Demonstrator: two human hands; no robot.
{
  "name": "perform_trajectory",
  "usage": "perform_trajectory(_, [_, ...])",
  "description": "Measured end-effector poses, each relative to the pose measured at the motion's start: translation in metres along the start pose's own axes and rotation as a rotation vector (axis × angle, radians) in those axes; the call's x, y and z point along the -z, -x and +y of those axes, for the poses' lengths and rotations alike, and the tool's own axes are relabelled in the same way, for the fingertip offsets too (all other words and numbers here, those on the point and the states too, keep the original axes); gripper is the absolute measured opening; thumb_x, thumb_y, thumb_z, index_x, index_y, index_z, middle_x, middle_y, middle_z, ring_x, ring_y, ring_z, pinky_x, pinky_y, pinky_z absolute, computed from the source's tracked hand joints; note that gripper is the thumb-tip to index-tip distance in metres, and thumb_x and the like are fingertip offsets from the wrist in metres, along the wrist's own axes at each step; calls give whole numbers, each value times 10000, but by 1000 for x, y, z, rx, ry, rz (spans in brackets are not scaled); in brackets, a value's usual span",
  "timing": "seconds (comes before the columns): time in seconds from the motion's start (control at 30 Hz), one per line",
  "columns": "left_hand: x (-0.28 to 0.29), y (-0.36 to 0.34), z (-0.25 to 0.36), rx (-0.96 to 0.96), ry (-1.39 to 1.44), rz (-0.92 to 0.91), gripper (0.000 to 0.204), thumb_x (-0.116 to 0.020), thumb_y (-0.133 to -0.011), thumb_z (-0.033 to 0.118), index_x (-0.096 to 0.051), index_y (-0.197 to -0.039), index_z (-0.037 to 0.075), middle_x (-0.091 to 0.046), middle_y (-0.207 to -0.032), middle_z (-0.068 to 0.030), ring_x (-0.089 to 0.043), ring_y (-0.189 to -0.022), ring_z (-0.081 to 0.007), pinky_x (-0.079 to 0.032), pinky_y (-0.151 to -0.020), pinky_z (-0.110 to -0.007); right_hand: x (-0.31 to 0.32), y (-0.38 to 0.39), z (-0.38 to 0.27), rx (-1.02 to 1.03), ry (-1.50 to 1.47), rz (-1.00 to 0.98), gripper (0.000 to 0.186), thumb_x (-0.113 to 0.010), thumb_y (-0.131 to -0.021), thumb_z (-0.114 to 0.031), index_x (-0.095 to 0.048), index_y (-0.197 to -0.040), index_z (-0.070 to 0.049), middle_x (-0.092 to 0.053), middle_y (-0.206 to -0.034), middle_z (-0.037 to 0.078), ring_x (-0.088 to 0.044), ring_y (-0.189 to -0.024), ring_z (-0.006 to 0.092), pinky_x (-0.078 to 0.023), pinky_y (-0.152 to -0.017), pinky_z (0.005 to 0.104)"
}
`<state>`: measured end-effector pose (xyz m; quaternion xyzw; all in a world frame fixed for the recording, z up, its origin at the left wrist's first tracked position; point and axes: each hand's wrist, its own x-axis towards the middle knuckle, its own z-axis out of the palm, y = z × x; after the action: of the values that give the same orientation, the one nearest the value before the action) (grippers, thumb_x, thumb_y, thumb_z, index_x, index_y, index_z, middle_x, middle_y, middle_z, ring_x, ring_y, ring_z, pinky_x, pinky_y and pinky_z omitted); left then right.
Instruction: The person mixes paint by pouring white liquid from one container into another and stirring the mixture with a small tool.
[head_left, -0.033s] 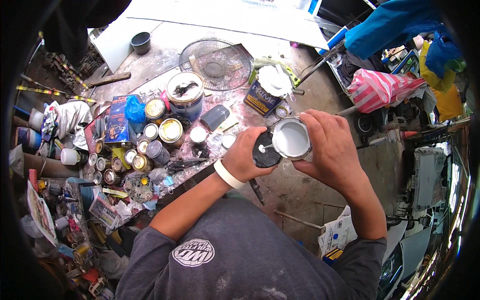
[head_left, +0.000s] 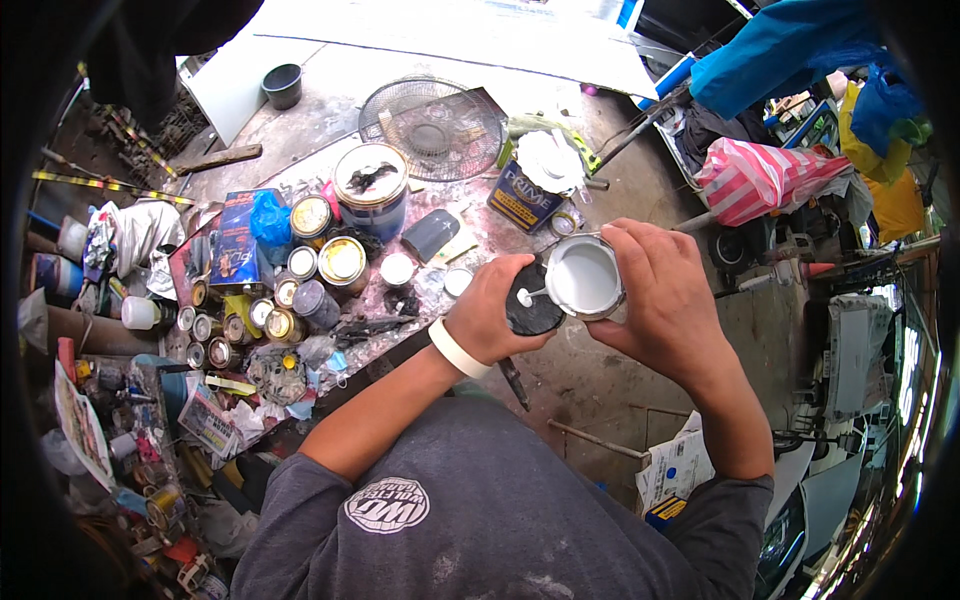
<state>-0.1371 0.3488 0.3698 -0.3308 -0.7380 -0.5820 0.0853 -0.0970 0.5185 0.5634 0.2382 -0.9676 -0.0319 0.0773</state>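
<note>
Holds open can (head_left: 586, 279) in right hand (head_left: 665, 295), dark cup (head_left: 534, 312) in left hand (head_left: 487, 312).
Curls fingers around both; tips can leftward, just right of cup (with thin white stream (head_left: 538, 294) between).

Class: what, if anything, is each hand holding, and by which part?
Left hand: dark round container, by its side. Right hand: round grey can, by its side near the rim.

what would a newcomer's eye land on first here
Probably the pale liquid in the open can in the right hand, near the centre, with a thin white stream leading to the dark cup in the left hand. Next, perhaps, the pink-and-white striped bundle at upper right and the round wire grille beyond the hands.
</note>
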Motion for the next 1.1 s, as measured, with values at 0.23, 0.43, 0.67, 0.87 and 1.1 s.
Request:
perform_trajectory(0.23, [-1, 3, 2, -6, 51, -5, 854, -902, -613, 215, -451, -1312, 20, -564, -1183, -170, -578, -1099, -337, -470, -963, -401, 7, 0, -5, -5, 27, -1, 908, -903, -533, -235, -466, -1306, -43, -550, -1254, 134, -552, -1167, 290, -401, -969, 438])
perform_trajectory(0.43, [2, 3, 6, -17, 61, -7, 854, -902, -612, 205, -450, -1312, 18, -563, -1173, -171, -578, -1092, -339, -469, -961, -400, 10, 1, -6, 1, 29, 5, 906, -903, -537, -231, -466, -1307, -40, -549, -1256, 138, -549, -1174, 292, -400, -970, 439])
perform_trajectory(0.67, [3, 3, 6, -22, 46, -5, 861, -902, -610, 212, -449, -1316, 17, -564, -1168, -170, -579, -1084, -337, -470, -955, -402, 16, 1, -8, 0, 32, -8, 909, -902, -537, -224, -464, -1311, -39, -546, -1259, 137, -544, -1180, 294, -397, -972, 443])
perform_trajectory(0.87, [1, 3, 6, -34, 36, -7, 861, -901, -612, 217, -448, -1317, 18, -564, -1169, -169, -580, -1082, -336, -471, -953, -404, 18, 4, -8, -1, 43, -5, 917, -900, -534, -218, -460, -1318, -35, -543, -1261, 138, -543, -1179, 298, -398, -970, 443])
perform_trajectory(1.1, [0, 4, 7, -37, 29, -11, 863, -902, -615, 222, -445, -1315, 7, -563, -1187, -176, -579, -1103, -343, -469, -971, -404, 22, 6, -9, -5, 43, 5, 909, -897, -531, -208, -467, -1312, -33, -549, -1249, 142, -550, -1161, 306, -400, -966, 446])
